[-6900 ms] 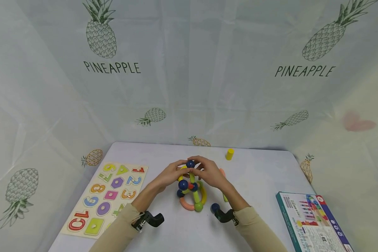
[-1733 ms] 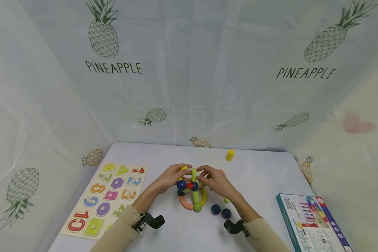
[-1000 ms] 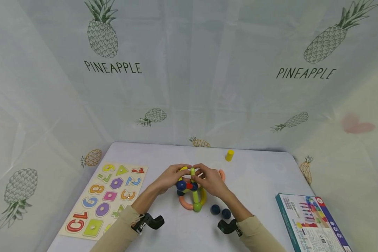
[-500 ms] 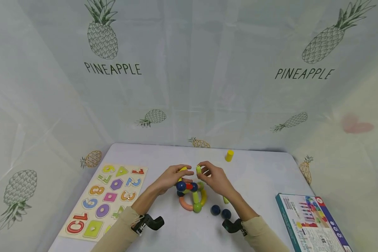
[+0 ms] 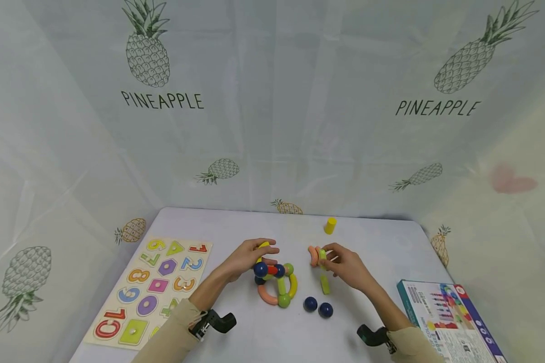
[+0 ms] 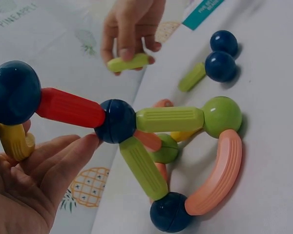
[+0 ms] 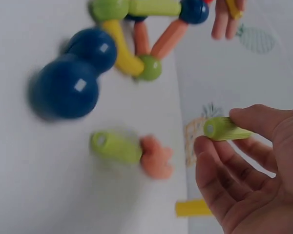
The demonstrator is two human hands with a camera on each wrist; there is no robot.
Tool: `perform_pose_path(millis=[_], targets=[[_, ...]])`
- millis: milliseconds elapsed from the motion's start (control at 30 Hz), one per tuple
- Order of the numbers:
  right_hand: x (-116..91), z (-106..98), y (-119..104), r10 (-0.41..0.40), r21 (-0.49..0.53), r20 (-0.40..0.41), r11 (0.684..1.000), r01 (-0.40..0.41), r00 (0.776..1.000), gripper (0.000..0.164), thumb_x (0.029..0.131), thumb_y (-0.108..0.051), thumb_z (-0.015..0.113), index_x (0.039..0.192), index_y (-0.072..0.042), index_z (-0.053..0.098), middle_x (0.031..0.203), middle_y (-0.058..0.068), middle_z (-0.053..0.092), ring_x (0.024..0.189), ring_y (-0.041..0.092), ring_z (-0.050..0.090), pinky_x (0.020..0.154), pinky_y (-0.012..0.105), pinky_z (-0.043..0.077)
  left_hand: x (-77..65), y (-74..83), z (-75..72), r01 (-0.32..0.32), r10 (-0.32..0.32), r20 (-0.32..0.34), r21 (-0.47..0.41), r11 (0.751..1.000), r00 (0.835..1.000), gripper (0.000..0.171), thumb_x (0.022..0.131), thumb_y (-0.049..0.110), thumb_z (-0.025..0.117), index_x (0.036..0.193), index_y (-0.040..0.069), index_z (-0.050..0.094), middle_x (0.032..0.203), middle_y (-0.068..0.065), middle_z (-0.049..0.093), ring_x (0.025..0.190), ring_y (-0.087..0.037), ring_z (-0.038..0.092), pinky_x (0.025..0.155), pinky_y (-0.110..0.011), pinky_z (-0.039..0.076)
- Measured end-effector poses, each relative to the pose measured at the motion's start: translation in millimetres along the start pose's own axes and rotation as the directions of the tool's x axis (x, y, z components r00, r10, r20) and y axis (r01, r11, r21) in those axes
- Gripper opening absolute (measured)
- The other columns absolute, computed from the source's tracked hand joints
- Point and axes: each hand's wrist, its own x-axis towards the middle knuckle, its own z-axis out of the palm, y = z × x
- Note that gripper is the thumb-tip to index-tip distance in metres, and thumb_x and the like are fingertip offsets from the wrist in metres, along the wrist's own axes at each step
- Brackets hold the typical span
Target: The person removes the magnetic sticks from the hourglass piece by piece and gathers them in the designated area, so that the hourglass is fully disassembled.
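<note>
A toy structure of magnetic sticks and balls stands mid-table, with blue balls [image 6: 170,212], a green ball [image 5: 283,301], a red stick [image 6: 71,107] and curved orange [image 6: 217,175] and yellow sticks. At its left, my left hand [image 5: 250,256] holds the upright yellow curved stick [image 6: 14,144] joined to a blue ball [image 5: 261,269]; one fingertip is by the middle blue ball [image 6: 116,121]. To the right, my right hand [image 5: 347,264] pinches a loose green stick [image 7: 227,129] between thumb and fingers, above the table beside two orange curved sticks [image 5: 314,256].
Another green stick [image 5: 324,285] and two loose blue balls [image 5: 325,310] lie right of the structure. A yellow cylinder [image 5: 330,226] stands farther back. The number-and-shape puzzle board [image 5: 131,287] is at left, a printed box [image 5: 454,317] at right.
A blue ball once atop the green stick now lies on the table. My right hand has pulled that stick off the structure and carried it right. My left hand has stayed at the structure.
</note>
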Motion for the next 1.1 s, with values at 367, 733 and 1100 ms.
perform_pose_path(millis=[367, 733, 1100], targets=[[-21, -11, 38, 0.107, -0.021, 0.095, 0.994, -0.105, 0.990, 0.030, 0.094, -0.018, 0.071, 0.119, -0.003, 0.065, 0.088, 0.003, 0.064, 0.073, 0.020, 0.062, 0.059, 0.031, 0.055, 0.3, 0.4, -1.2, 0.005, -0.005, 0.001, -0.004, 1.000, 1.000, 0.045, 0.107, 0.031, 0.050, 0.145, 0.008, 0.050, 0.135, -0.012, 0.065, 0.106, -0.023, 0.072, 0.102, -0.045, 0.049], [-21, 7, 49, 0.175, -0.074, 0.099, 0.983, -0.168, 0.980, 0.027, 0.089, -0.019, 0.075, 0.111, -0.003, 0.069, 0.079, 0.002, 0.062, 0.064, 0.017, 0.058, 0.055, 0.030, 0.050, 1.0, -1.0, -0.8, 0.009, -0.008, 0.004, -0.020, 1.000, 1.000, 0.049, 0.105, 0.038, 0.053, 0.145, 0.009, 0.052, 0.135, -0.012, 0.065, 0.105, -0.023, 0.072, 0.102, -0.044, 0.049], [-22, 11, 47, 0.204, -0.117, 0.107, 0.974, -0.192, 0.973, 0.028, 0.088, -0.017, 0.077, 0.111, -0.005, 0.068, 0.081, 0.002, 0.064, 0.066, 0.017, 0.059, 0.059, 0.032, 0.052, -0.3, -0.7, -1.1, 0.010, -0.010, 0.002, -0.029, 1.000, 1.000, 0.055, 0.102, 0.043, 0.056, 0.145, 0.008, 0.051, 0.135, -0.011, 0.065, 0.105, -0.024, 0.072, 0.098, -0.041, 0.052]])
